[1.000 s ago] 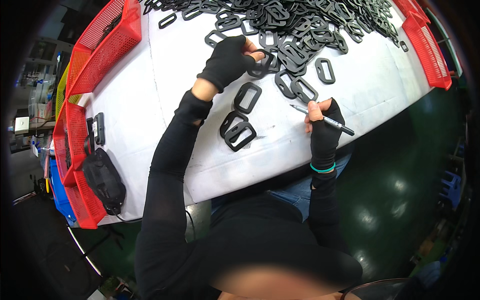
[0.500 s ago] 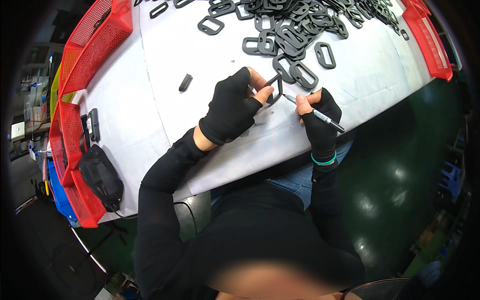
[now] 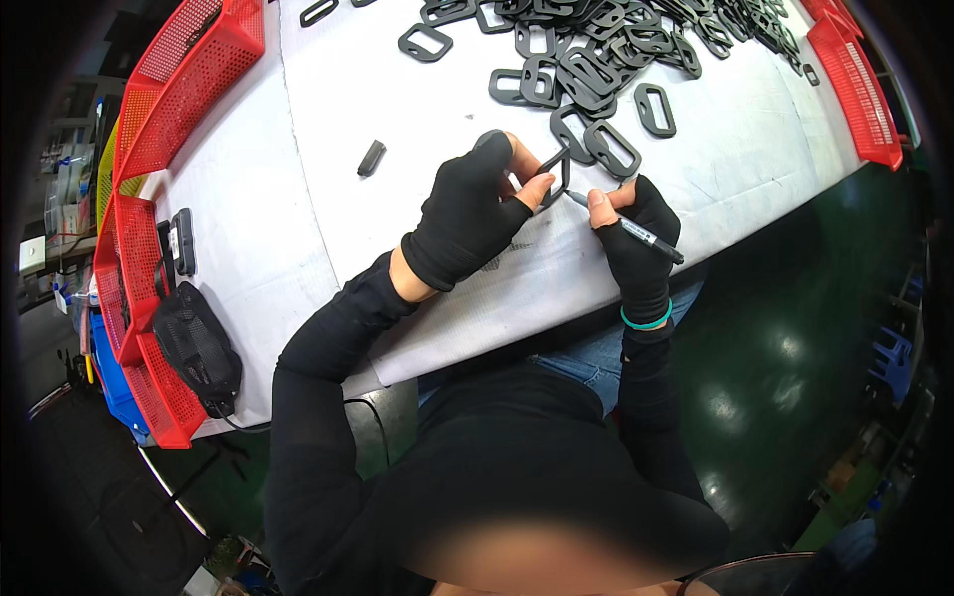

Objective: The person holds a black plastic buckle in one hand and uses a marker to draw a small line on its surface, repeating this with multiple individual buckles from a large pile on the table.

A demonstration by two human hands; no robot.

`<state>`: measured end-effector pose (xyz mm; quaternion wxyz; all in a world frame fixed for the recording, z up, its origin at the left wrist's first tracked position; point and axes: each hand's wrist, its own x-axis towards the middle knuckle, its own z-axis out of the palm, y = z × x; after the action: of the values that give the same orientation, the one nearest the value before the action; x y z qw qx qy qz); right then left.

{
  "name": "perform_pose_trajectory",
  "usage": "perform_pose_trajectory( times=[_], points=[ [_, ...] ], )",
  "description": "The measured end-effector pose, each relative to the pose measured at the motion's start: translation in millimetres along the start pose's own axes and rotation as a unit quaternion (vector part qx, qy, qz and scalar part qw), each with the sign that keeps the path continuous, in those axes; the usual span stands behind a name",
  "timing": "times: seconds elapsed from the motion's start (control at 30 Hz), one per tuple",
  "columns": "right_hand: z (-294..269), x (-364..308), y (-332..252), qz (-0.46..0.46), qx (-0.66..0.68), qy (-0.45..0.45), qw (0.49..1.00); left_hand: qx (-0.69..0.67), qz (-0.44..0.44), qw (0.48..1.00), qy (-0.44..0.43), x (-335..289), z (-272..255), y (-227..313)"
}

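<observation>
My left hand [image 3: 477, 204], in a black fingerless glove, pinches a black oblong frame-shaped part [image 3: 565, 171] between thumb and fingers, tilted on edge above the table. In my right hand [image 3: 636, 233], gloved the same way, is a marker pen [image 3: 648, 239] with a grey barrel and black end. Its tip meets or nearly meets the near right edge of the part; I cannot tell if they touch. Just beyond my hands lie two loose frame parts, one being this oblong frame [image 3: 612, 149]. A black pen cap [image 3: 372, 159] lies left of my left hand.
A large heap of black frame parts [image 3: 591, 74] covers the far side of the white-covered table [image 3: 318, 288]. Red perforated baskets [image 3: 169, 392] line the left edge, beside a black mesh pouch [image 3: 197, 343] and a small dark device [image 3: 183, 241]. Another red basket [image 3: 857, 94] stands far right.
The held part has turned slightly and shifted a little to the right with my left hand. The pen stays close to its edge. The whole view has shifted slightly.
</observation>
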<state>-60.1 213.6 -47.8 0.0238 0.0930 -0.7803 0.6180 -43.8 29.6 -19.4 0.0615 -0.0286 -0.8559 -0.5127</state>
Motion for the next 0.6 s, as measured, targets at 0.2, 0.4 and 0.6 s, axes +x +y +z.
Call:
perform_pose_trajectory(
  times=[0.2,0.4,0.6],
  points=[
    [-0.7,-0.3,-0.5,-0.004,-0.001,0.004,1.000,0.011,0.020,1.000,0.009,-3.9,2.9,2.3],
    [-1.7,-5.9,-2.1,-0.011,0.011,0.008,1.000,0.052,0.118,0.992,-0.004,-16.7,9.0,-4.5],
    [0.4,-8.1,-3.9,-0.041,-0.037,0.001,0.998,0.108,0.190,0.976,-0.022,-26.7,15.4,-14.6]
  ],
)
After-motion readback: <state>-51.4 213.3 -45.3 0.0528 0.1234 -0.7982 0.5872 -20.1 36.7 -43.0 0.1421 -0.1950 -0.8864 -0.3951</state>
